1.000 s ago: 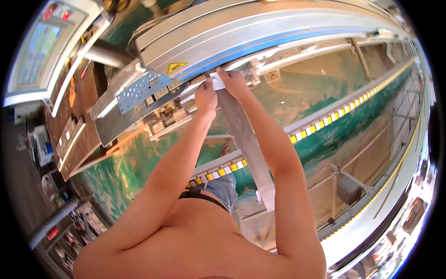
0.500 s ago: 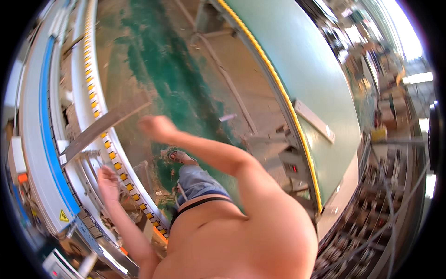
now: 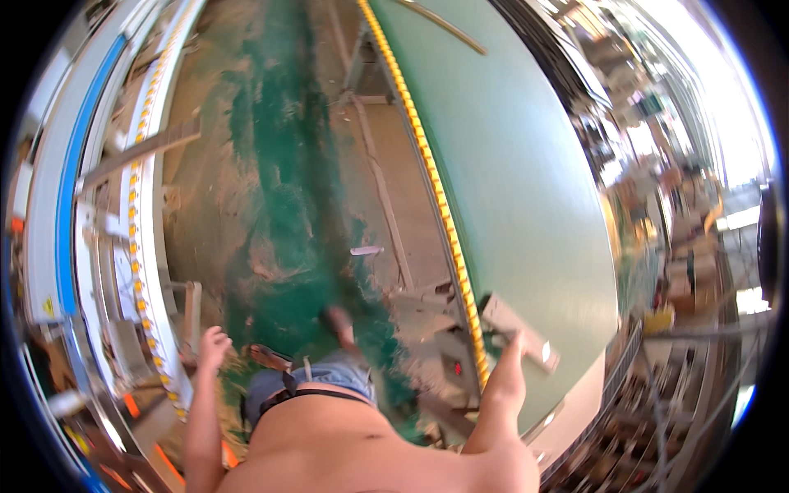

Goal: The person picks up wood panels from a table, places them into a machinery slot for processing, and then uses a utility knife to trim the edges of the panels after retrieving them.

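Observation:
A flat, pale narrow board (image 3: 536, 345) lies slantwise on the green tabletop near its yellow-edged side. My right hand (image 3: 511, 349) is at the board's near edge, with fingers closed on it; some of them are blurred or hidden. Out to the left, my left hand (image 3: 215, 347) hangs in the air beside the white machine frame, its fingers loosely bent and apart, with nothing in them. Another long, grey-brown board (image 3: 144, 152) rests across the yellow roller rail (image 3: 134, 238) of the machine, one end sticking out over the walkway.
On the left runs a long machine with a blue stripe (image 3: 72, 181). The green-topped table (image 3: 526, 197) stands on the right, a thin strip (image 3: 444, 25) on its far part. A small pale piece (image 3: 366, 251) lies on the green-painted floor (image 3: 279, 148) between them.
My right hand has swung from over the walkway to the pale board on the table. My body has turned and stepped on. The grey-brown board on the rail is now farther ahead of me.

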The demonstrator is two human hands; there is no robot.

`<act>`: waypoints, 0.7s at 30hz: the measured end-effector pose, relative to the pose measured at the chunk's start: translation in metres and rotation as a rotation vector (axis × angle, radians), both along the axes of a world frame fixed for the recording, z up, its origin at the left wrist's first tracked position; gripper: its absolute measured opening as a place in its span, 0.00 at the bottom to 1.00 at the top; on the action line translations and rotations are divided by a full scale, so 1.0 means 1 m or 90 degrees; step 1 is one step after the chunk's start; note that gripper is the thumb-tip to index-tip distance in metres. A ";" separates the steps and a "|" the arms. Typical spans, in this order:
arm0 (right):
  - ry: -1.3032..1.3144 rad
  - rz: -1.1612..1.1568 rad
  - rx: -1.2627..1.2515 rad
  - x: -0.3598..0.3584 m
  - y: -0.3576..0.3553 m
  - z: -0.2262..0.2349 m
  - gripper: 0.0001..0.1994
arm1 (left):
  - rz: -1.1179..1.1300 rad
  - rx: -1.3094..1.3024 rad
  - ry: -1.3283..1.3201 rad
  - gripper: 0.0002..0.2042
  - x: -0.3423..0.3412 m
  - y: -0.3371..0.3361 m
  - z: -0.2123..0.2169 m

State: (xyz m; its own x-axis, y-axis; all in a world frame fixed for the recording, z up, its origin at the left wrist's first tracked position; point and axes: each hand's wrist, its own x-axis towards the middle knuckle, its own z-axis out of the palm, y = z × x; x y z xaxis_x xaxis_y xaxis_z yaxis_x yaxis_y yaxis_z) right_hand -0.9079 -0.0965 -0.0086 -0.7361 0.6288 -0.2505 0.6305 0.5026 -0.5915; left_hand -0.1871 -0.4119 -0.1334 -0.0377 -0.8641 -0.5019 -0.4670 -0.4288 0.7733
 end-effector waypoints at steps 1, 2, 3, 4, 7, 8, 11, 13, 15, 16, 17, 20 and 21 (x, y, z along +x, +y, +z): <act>-0.069 -0.067 0.074 -0.006 -0.003 0.007 0.44 | -0.006 -0.104 -0.122 0.12 0.015 0.019 -0.023; -0.106 -0.102 0.121 -0.006 -0.016 0.016 0.44 | 0.050 0.007 -0.098 0.12 0.010 0.033 -0.008; -0.139 -0.142 0.174 -0.011 -0.020 0.021 0.44 | 0.104 0.120 -0.070 0.12 0.000 0.039 0.026; -0.150 -0.186 0.209 -0.041 0.013 0.000 0.43 | 0.140 0.226 -0.015 0.11 -0.016 0.042 0.050; -0.085 0.008 0.099 -0.063 -0.004 0.000 0.40 | 0.138 0.331 -0.059 0.09 -0.051 0.052 0.088; -0.021 0.117 0.016 -0.053 -0.030 0.035 0.38 | 0.131 0.299 -0.040 0.09 -0.062 0.053 0.090; 0.154 0.470 -0.184 -0.060 -0.080 0.045 0.34 | 0.022 0.172 0.053 0.10 -0.107 0.021 0.075; 0.079 0.764 -0.295 0.001 -0.171 0.079 0.32 | 0.024 0.118 0.100 0.12 -0.139 -0.002 0.102; 0.021 1.045 -0.389 0.067 -0.245 0.079 0.33 | 0.006 0.055 0.222 0.16 -0.171 -0.027 0.148; -0.036 1.187 -0.300 0.119 -0.282 0.089 0.33 | 0.034 0.030 0.274 0.17 -0.172 -0.032 0.159; 0.065 1.383 -0.231 0.182 -0.315 0.106 0.35 | 0.114 0.000 0.366 0.20 -0.172 -0.034 0.171; 0.247 1.711 -0.279 0.338 -0.359 0.110 0.35 | 0.327 -0.060 0.493 0.20 -0.141 -0.050 0.207; 0.208 1.789 -0.273 0.386 -0.362 0.109 0.36 | 0.417 -0.089 0.540 0.20 -0.115 -0.046 0.210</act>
